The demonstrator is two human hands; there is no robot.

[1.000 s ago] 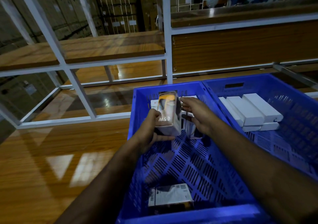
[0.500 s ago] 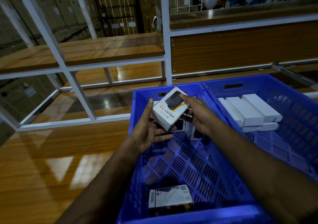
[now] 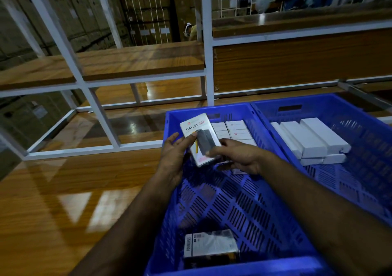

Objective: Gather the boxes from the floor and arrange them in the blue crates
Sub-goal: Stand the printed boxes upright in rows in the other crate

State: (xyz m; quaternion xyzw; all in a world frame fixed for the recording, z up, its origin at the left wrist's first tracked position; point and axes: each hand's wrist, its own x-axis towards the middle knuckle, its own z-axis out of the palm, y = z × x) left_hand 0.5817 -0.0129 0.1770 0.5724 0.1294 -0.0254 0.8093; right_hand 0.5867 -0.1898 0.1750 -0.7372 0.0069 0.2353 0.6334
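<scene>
Over the left blue crate [image 3: 169, 169], both hands hold a white "HALLEY 20K" box [image 3: 198, 136].

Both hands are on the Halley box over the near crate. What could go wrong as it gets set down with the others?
1. The left hand and right hand hold the Halley box tilted, mostly by fingertips; it may slip onto the crate floor.
2. Setting it down carelessly could knock the row of white boxes at the far wall out of line.
3. A lone box lies at the near end and may be overlooked.
</scene>
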